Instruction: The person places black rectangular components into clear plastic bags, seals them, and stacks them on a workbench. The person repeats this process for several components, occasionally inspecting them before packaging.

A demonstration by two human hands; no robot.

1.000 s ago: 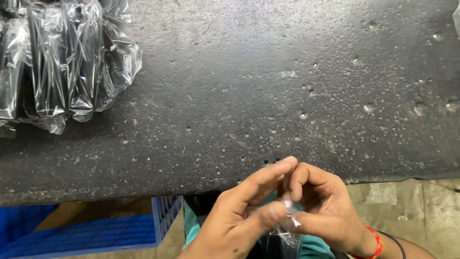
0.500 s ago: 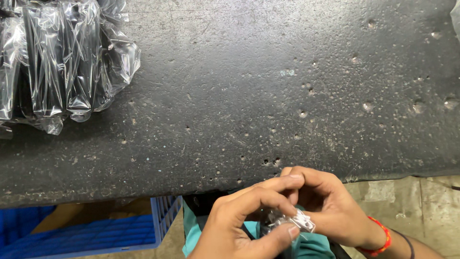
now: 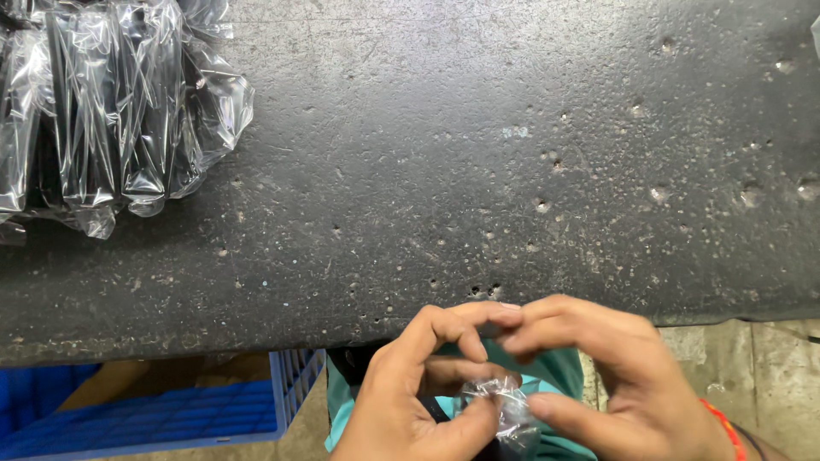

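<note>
Fingers [image 3: 478,416] of both hands are pinching a small crumpled clear plastic bag [image 3: 504,408] just below the near edge of the dark pitted surface [image 3: 478,154]. The left hand [image 3: 410,401] and right hand [image 3: 623,384] are meeting over it, fingertips curled inward. Wrapped dark pieces [image 3: 111,102] are already piled at the far left; this bag is not yet among them. A blue crate [image 3: 171,414] is sitting below

Both hands, left hand [image 3: 410,401] & right hand [image 3: 623,384], pinch a crumpled clear plastic bag [image 3: 504,414], contents unclear, below the table edge [image 3: 256,337].
</note>
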